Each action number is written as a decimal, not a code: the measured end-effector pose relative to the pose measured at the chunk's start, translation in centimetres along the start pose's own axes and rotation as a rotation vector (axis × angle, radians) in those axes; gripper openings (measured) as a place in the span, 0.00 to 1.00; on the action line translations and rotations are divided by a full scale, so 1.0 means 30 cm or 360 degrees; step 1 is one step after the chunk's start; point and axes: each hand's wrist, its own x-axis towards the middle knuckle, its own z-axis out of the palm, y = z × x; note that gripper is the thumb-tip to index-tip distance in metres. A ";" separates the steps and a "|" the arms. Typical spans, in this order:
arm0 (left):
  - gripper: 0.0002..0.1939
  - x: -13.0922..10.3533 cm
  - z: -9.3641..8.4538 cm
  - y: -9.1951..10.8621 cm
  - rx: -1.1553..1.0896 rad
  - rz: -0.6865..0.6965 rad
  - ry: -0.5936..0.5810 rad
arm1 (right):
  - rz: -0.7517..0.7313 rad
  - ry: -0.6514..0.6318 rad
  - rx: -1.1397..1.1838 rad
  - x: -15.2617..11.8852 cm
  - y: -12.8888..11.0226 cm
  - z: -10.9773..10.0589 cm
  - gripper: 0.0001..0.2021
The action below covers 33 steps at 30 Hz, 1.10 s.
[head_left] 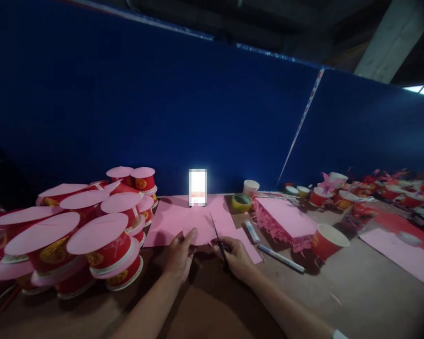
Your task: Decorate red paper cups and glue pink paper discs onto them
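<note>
My left hand (179,256) pinches the edge of a small piece of pink paper (199,235) between thumb and fingers. In my right hand (236,259) is a pair of dark scissors (216,230), its blades pointing up and away from me beside the paper's right side. I cannot tell whether the blades are parted. Behind both hands a large pink sheet (169,219) lies flat on the table, and the held piece blends into its colour. A smaller pink strip (250,249) rests just right of my right hand.
Red paper cups (118,252) topped with pink discs (97,233) are stacked at left. A lit phone (198,186) stands behind the sheet. Rightward are a tape roll (241,202), glue stick (252,231), pen (281,259), fringed pink paper (286,216) and a tilted cup (329,242).
</note>
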 end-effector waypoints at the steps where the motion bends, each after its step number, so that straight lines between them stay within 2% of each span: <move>1: 0.17 0.000 0.002 0.002 -0.0011 -0.0009 0.0034 | 0.0005 0.0004 0.0004 0.000 0.001 0.000 0.19; 4: 0.18 -0.001 0.007 0.003 -0.0033 -0.0019 0.0082 | 0.0007 0.0004 0.0039 0.001 0.001 0.001 0.19; 14: 0.15 0.001 -0.004 -0.016 0.0168 0.0117 -0.0161 | 0.0030 -0.0003 0.0119 -0.004 -0.004 -0.003 0.17; 19: 0.19 -0.018 0.004 -0.007 0.0179 0.0093 -0.0233 | -0.0016 -0.0001 0.0088 -0.002 -0.013 -0.008 0.18; 26: 0.22 -0.013 0.001 -0.013 0.0225 0.0101 -0.0243 | -0.0101 -0.0028 0.0079 0.001 -0.006 -0.014 0.15; 33: 0.22 -0.020 0.002 -0.008 0.0213 0.0083 -0.0250 | -0.0091 -0.0019 0.0065 0.001 -0.012 -0.015 0.15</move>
